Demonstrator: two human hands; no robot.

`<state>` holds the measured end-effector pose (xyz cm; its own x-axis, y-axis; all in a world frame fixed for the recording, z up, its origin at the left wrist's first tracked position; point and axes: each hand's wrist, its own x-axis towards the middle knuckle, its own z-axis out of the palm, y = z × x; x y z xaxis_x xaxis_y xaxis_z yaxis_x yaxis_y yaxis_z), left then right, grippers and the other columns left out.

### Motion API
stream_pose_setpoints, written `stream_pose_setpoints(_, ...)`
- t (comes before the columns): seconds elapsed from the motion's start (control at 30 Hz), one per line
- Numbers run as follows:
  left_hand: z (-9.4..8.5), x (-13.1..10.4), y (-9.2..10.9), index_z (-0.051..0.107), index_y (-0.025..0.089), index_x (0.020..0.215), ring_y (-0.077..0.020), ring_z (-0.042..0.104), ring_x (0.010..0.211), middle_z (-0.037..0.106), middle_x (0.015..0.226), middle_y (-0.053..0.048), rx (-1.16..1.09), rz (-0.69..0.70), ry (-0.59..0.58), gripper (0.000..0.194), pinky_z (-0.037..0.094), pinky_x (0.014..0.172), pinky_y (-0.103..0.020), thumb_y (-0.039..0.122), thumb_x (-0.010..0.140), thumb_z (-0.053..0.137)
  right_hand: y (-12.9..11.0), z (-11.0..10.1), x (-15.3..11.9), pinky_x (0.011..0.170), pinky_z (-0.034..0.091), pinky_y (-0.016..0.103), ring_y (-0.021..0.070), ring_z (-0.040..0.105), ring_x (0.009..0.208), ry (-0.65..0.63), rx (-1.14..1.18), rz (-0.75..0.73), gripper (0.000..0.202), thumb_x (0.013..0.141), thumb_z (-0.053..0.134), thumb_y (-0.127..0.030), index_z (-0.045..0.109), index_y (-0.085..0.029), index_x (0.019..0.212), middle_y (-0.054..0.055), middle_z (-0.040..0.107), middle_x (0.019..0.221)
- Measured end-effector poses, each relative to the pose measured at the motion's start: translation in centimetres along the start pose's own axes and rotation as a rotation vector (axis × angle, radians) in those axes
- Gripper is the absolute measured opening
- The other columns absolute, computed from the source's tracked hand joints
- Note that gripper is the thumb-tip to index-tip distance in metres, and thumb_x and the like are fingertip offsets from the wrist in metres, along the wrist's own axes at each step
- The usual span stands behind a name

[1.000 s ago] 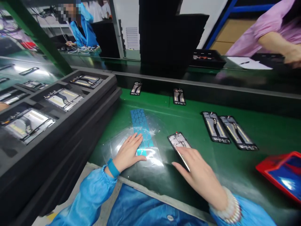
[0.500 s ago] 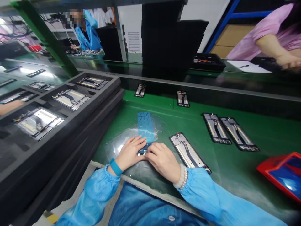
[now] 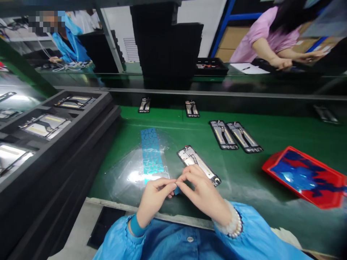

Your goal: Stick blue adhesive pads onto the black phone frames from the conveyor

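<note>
My left hand (image 3: 155, 196) and my right hand (image 3: 199, 189) meet fingertip to fingertip above the near edge of the green table. Between them is a small blue piece (image 3: 177, 190), pinched by the fingers of both. Just beyond my right hand lies a phone frame (image 3: 208, 173), partly covered by that hand. A sheet of blue stickers (image 3: 152, 151) rests on clear plastic film (image 3: 121, 178), to the left and beyond my hands.
Two phone frames (image 3: 223, 135) (image 3: 244, 137) lie side by side; two more (image 3: 144, 105) (image 3: 192, 109) are farther back. A red bin (image 3: 328, 196) holding blue pieces stands right. Stacked black foam trays (image 3: 58, 139) rise left. A person in pink (image 3: 252, 39) works across the bench.
Both hands have left the sticker sheet and come nearer my body, with the small blue piece now between their fingertips. The camera view has turned right.
</note>
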<state>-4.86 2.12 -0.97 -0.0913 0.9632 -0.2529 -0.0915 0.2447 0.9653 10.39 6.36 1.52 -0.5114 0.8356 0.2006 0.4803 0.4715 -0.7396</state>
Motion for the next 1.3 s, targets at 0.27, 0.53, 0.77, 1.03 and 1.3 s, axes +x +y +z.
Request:
stream_pose_setpoints(0.27,2.0,0.2,-0.8,0.070,0.012,0.079,-0.0078,0.047,0.049,0.056,0.057,0.001,-0.184,0.000,0.138,0.027,0.037,0.048,-0.020,0.038,0.075,0.063,1.2,1.8,-1.9,0.058,0.045,0.026,0.0130,0.053,0.061,0.221,0.558,0.386,0.030,0.075,0.062,-0.043,0.059,-0.018,0.090,0.000,0.057,0.071)
stream_pose_setpoints(0.53,2.1,0.2,-0.3,0.071,0.011,0.079,-0.0055,0.039,0.043,0.047,0.049,0.004,-0.190,-0.046,0.030,0.028,0.029,0.045,-0.020,0.038,0.074,0.065,1.1,1.7,-2.1,0.049,0.033,0.022,0.0077,0.040,0.047,0.068,0.948,0.593,0.037,0.067,0.067,-0.050,0.054,-0.017,0.060,-0.005,0.046,0.049)
stream_pose_setpoints(0.77,2.6,0.2,-1.1,0.069,0.014,0.076,-0.0086,0.044,0.048,0.050,0.051,0.003,-0.102,0.011,0.135,0.028,0.035,0.047,-0.021,0.042,0.075,0.062,0.4,2.4,-3.1,0.051,0.039,0.024,0.0111,0.047,0.052,0.206,0.545,0.360,0.025,0.080,0.056,-0.038,0.056,-0.019,0.064,-0.001,0.053,0.056)
stream_pose_setpoints(1.03,1.2,1.5,-1.3,0.047,0.018,0.130,-0.0124,0.061,0.068,0.061,0.119,-0.013,0.104,0.023,0.200,0.053,0.052,0.066,-0.029,0.046,0.085,0.049,6.3,-0.1,-2.5,0.086,0.042,0.053,0.0380,0.046,0.109,0.341,-0.415,0.193,0.070,0.069,0.066,-0.041,0.042,-0.008,0.127,0.021,0.054,0.116)
stream_pose_setpoints(1.3,3.9,1.9,-2.0,0.038,0.020,0.135,-0.0219,0.046,0.124,0.049,0.136,-0.010,-0.036,0.095,0.129,0.054,0.033,0.107,-0.037,0.037,0.085,0.053,3.5,2.3,-7.1,0.088,0.047,0.045,0.0293,0.050,0.110,0.325,-0.126,0.183,0.075,0.075,0.063,-0.034,0.024,-0.019,0.138,0.015,0.050,0.120)
